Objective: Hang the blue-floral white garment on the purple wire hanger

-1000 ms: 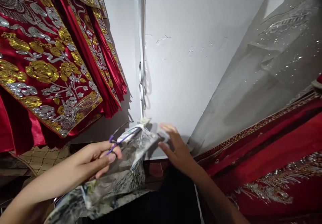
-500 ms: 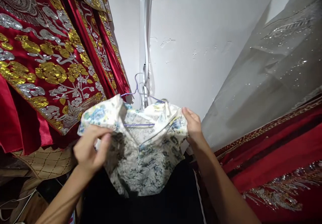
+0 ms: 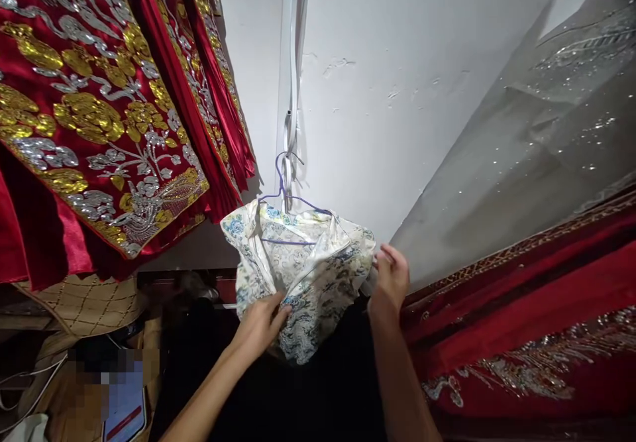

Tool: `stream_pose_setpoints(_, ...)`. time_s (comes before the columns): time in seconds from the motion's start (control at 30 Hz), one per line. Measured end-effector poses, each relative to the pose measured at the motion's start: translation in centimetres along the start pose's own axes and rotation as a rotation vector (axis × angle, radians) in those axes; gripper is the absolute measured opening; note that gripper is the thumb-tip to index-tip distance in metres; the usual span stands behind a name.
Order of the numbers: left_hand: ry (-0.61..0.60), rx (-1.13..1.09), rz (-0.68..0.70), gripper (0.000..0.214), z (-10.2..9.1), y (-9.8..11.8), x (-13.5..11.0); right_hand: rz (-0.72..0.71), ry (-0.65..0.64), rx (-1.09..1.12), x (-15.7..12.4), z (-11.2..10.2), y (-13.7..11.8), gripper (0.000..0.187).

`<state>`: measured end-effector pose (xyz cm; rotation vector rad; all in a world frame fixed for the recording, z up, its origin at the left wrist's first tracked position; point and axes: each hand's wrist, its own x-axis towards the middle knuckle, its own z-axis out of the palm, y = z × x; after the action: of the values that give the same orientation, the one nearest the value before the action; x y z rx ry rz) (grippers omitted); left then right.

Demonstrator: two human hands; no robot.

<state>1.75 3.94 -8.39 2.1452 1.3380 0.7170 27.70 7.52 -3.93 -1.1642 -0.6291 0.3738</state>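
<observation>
A small white garment with a blue and green floral print (image 3: 308,270) hangs on a thin purple wire hanger (image 3: 283,193), whose hook rests on a white strap against the wall. My left hand (image 3: 261,326) pinches the garment's front edge low down. At the garment's right shoulder, my right hand (image 3: 391,276) is closed on the fabric.
Red robes with gold and silver embroidery (image 3: 99,130) hang at the left. A grey sequinned fabric (image 3: 521,164) and another red embroidered garment (image 3: 521,323) fill the right. A white wall (image 3: 377,97) lies behind. Tan quilted cloth (image 3: 84,306) and clutter sit at lower left.
The garment went from crumpled in both hands to spread on the hanger, and the hanger rose to hang on the wall strap. My left hand dropped from its shoulder to its front edge.
</observation>
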Motion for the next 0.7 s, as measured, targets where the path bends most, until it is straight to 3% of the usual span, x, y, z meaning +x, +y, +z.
stream_pose_setpoints(0.03, 0.035, -0.048, -0.023, 0.034, 0.4, 0.1, -0.2, -0.038, 0.063, -0.048, -1.7, -0.5, 1.2, 0.038)
stream_pose_setpoints(0.1, 0.072, -0.153, -0.041, 0.034, 1.1, 0.5, -0.5, -0.013, -0.041, -0.114, -6.0, -1.3, 3.7, 0.027)
stream_pose_setpoints(0.2, 0.062, -0.295, -0.009, 0.032, 1.4, 1.2, -0.6, 0.109, -0.573, -0.175, -11.8, -1.4, 7.0, 0.022)
stream_pose_setpoints(0.27, 0.035, -0.355, 0.003, 0.034, 1.3, 1.5, -0.6, 0.087, -0.741, -0.231, -13.8, -0.8, 8.0, 0.024)
stream_pose_setpoints(0.4, 0.049, -0.416, -0.040, 0.039, 0.8, 1.7, -0.5, 0.015, -0.812, -0.291, -14.1, 0.6, 7.4, 0.018)
stream_pose_setpoints(0.7, 0.104, -0.779, -0.151, 0.035, 2.1, 1.5, -0.3, 0.105, -0.812, -0.166, -14.4, 1.2, 6.0, 0.008)
